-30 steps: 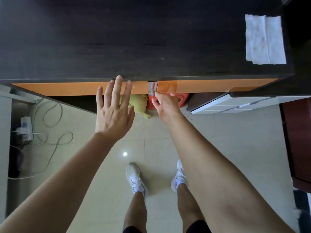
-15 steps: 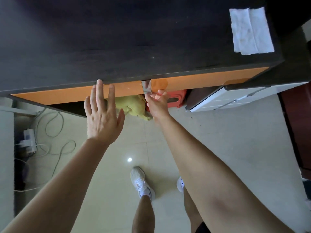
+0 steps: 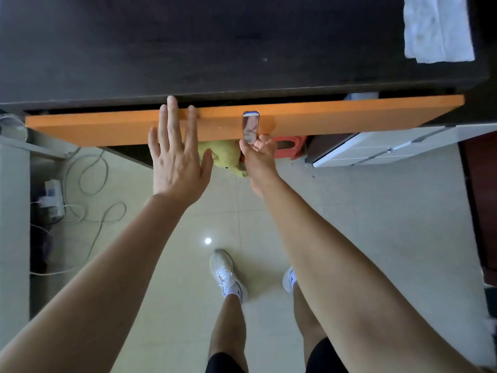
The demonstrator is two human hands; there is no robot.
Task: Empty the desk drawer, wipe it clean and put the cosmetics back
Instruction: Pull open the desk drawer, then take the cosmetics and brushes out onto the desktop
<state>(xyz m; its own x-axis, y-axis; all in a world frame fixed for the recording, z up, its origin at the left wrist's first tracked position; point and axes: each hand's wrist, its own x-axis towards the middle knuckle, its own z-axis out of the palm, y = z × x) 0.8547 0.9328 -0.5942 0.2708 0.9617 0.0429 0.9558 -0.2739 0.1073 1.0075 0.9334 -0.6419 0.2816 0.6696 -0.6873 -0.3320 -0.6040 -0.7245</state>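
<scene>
You stand at a dark counter (image 3: 188, 49) with one hand on the handle of its orange drawer (image 3: 336, 114).

Your right hand (image 3: 259, 154) is closed around the lower end of the shiny metal handle (image 3: 250, 126) at the middle of the drawer front, a grip that suits pulling. Your left hand (image 3: 177, 157) is spread flat, fingers (image 3: 172, 114) reaching over the drawer's top edge, probably to steady it. A thin dark gap shows between drawer and counter, so the drawer seems barely open; its contents, the cosmetics, are hidden. A white wipe (image 3: 438, 30) lies ready on the counter's far right corner. Under the counter sit a yellow soft toy (image 3: 228, 157) and a red stool (image 3: 291, 146). The emptying looks not yet begun.
</scene>
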